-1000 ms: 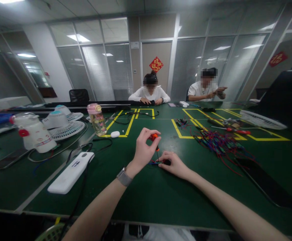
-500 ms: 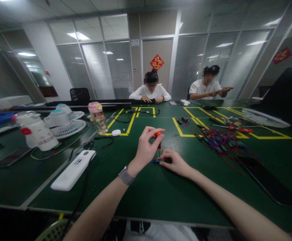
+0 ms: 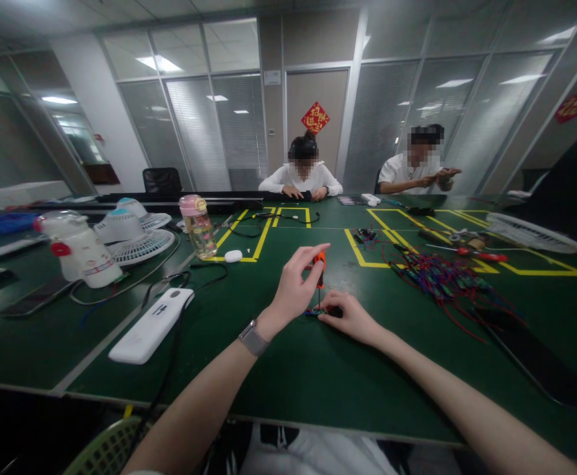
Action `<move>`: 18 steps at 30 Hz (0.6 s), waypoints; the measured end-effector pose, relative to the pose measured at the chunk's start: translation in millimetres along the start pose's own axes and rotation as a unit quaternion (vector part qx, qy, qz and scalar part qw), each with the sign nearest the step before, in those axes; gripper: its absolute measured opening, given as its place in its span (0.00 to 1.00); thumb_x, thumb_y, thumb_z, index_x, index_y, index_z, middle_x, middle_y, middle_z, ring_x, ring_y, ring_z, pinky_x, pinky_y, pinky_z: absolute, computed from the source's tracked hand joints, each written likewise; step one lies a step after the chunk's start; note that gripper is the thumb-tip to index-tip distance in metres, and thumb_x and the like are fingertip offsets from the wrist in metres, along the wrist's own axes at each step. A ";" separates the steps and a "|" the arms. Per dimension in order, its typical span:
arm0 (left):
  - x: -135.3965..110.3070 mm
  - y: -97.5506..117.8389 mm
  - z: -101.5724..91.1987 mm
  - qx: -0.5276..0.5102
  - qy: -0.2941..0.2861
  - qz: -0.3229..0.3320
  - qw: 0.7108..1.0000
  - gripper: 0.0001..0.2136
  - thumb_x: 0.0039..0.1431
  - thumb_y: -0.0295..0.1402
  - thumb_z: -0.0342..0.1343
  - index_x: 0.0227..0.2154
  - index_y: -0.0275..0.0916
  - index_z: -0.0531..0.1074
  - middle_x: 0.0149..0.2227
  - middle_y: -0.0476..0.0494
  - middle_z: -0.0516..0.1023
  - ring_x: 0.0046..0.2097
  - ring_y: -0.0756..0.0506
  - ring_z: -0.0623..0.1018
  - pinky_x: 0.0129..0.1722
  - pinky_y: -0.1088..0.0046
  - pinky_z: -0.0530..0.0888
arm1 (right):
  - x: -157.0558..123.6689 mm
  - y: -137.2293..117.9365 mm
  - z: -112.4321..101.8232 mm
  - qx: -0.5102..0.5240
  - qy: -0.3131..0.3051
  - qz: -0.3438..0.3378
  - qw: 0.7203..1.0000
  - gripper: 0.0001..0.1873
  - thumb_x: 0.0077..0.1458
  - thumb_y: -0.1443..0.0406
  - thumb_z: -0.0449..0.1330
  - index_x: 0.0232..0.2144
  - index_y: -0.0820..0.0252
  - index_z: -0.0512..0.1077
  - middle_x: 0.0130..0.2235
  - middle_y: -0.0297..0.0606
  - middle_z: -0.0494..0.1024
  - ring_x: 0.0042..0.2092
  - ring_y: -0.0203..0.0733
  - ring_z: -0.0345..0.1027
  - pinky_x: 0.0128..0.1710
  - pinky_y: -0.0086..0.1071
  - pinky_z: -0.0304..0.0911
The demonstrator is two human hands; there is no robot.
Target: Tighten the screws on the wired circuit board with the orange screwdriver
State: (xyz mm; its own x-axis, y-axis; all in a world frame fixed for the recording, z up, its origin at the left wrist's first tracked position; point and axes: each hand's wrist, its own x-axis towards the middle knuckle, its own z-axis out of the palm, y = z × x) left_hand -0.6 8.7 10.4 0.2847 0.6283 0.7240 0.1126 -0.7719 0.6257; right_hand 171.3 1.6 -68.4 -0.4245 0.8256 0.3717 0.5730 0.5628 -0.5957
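My left hand (image 3: 296, 280), with a watch at the wrist, is closed round the orange and black handle of a screwdriver (image 3: 320, 264). The screwdriver stands upright, its thin shaft pointing down at a small green circuit board (image 3: 313, 313) on the table. My right hand (image 3: 348, 316) is closed on the board's right side, thumb and fingers pinching its edge, with a small black part beside the fingers. Wires stick out at the board's left end. My fingers hide most of the board, and the exact spot under the tip is too small to make out.
On the green table (image 3: 269, 382) a tangle of wired circuit boards (image 3: 451, 274) lies right, near a red-handled screwdriver (image 3: 481, 254) and a dark flat panel (image 3: 531, 356). Left are a white power bank (image 3: 152, 326), bottles (image 3: 199, 227) and fans (image 3: 137, 247). Two people sit opposite.
The view has shifted slightly, so everything sits a little differently in the picture. My left fingers have turned a bit on the screwdriver handle; my right hand still holds the board.
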 end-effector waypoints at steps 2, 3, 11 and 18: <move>0.0 -1.8 0.2 0.001 0.011 0.006 1.000 0.14 0.65 0.26 0.49 0.51 0.42 0.71 0.46 0.43 0.74 0.46 0.47 0.76 0.43 0.73 0.74 | -0.2 0.7 0.1 -0.010 0.002 0.002 1.000 0.06 0.51 0.69 0.65 0.34 0.61 0.80 0.32 0.39 0.76 0.36 0.43 0.70 0.37 0.35 0.65; 0.0 -2.4 0.4 0.008 0.019 0.011 1.000 0.14 0.64 0.27 0.50 0.50 0.41 0.71 0.44 0.43 0.75 0.44 0.48 0.76 0.42 0.73 0.74 | -0.3 1.2 0.2 -0.014 0.002 0.002 1.000 0.06 0.51 0.69 0.65 0.34 0.61 0.79 0.32 0.39 0.76 0.36 0.44 0.70 0.37 0.35 0.65; -1.5 -1.2 -0.7 0.038 0.044 0.042 0.997 0.11 0.65 0.28 0.50 0.46 0.39 0.73 0.42 0.43 0.76 0.43 0.48 0.76 0.42 0.72 0.74 | -1.4 5.0 0.7 -0.036 0.012 0.014 0.999 0.03 0.50 0.67 0.66 0.30 0.60 0.78 0.32 0.39 0.76 0.36 0.44 0.70 0.38 0.35 0.64; -1.0 -3.9 0.9 0.040 0.080 0.043 0.995 0.13 0.63 0.28 0.54 0.49 0.41 0.72 0.40 0.45 0.75 0.41 0.48 0.75 0.41 0.73 0.74 | -1.0 3.6 -1.3 -0.015 0.015 0.019 1.000 0.04 0.50 0.66 0.67 0.30 0.61 0.79 0.31 0.39 0.77 0.35 0.43 0.70 0.36 0.34 0.64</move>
State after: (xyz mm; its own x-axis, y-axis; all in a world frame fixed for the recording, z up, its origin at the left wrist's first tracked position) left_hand -0.5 11.0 7.0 0.1425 0.5617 0.8150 0.1721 -0.8249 0.5384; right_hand 174.7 2.8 -70.1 -0.3808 0.8473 0.3703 0.6091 0.5312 -0.5890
